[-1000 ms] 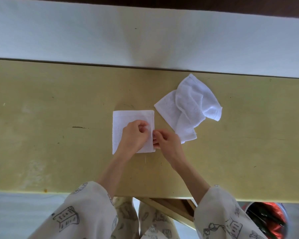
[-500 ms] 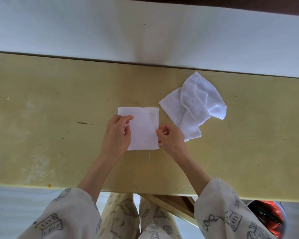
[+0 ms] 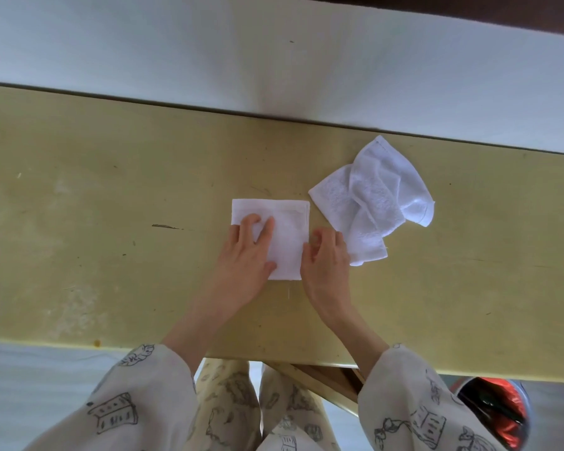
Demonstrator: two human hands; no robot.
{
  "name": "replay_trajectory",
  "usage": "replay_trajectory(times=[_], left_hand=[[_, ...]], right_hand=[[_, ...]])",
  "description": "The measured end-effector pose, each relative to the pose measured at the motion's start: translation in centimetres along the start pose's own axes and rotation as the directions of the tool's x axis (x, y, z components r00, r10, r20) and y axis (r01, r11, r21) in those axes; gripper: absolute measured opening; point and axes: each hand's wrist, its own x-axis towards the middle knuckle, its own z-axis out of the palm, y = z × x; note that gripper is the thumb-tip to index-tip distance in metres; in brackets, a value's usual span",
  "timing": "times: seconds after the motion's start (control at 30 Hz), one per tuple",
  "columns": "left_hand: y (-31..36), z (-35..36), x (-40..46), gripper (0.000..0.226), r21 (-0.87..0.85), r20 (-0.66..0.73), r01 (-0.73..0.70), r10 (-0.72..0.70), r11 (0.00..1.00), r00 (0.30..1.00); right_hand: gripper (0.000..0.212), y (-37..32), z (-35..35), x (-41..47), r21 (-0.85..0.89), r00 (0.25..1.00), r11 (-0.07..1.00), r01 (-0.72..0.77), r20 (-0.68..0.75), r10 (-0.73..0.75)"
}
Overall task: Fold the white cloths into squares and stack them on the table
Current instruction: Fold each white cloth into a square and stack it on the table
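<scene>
A white cloth folded into a square (image 3: 284,222) lies flat in the middle of the yellow table (image 3: 111,255). My left hand (image 3: 245,255) rests on its left half with the fingers spread and pressing down. My right hand (image 3: 326,258) sits at the square's right edge, fingers loosely curled, fingertips touching the edge. A second white cloth (image 3: 375,200), crumpled and unfolded, lies just right of the square, partly under my right hand's knuckles.
A white wall (image 3: 274,60) runs along the table's far edge. A round bin with red contents (image 3: 495,415) stands on the floor at the lower right, below the table's near edge. Wooden table legs (image 3: 326,382) show under the front edge.
My left hand slid from the square's right part to its left half and flattened. My right hand stayed at the right edge. The square kept its place.
</scene>
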Motion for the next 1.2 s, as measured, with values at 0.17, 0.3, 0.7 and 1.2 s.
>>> replay_trajectory(times=[0.17, 0.3, 0.7, 1.2], left_hand=[[-2.8, 1.2, 0.0, 0.042, 0.116, -0.32, -0.185, 0.213, 0.976, 0.923], [-5.8, 1.6, 0.6, 0.049, 0.313, -0.232, -0.239, 0.318, 0.919, 0.919], [-9.0, 0.7, 1.8, 0.097, 0.424, 0.026, -0.348, 0.373, 0.836, 0.928], [-5.1, -1.0, -0.9, 0.013, 0.138, -0.373, 0.052, 0.004, 0.989, 0.928]], right_hand=[[0.035, 0.6, 2.5, -0.5, -0.392, 0.885, 0.805, 0.445, 0.053, -0.463], [0.052, 1.5, 3.8, 0.6, -0.488, 0.889, 0.747, 0.453, 0.179, -0.422], [0.064, 2.6, 3.7, 0.9, -0.556, 0.91, 0.721, 0.413, 0.225, -0.348], [0.027, -1.8, 0.2, 0.2, -0.149, 0.998, 0.988, 0.049, -0.017, -0.053]])
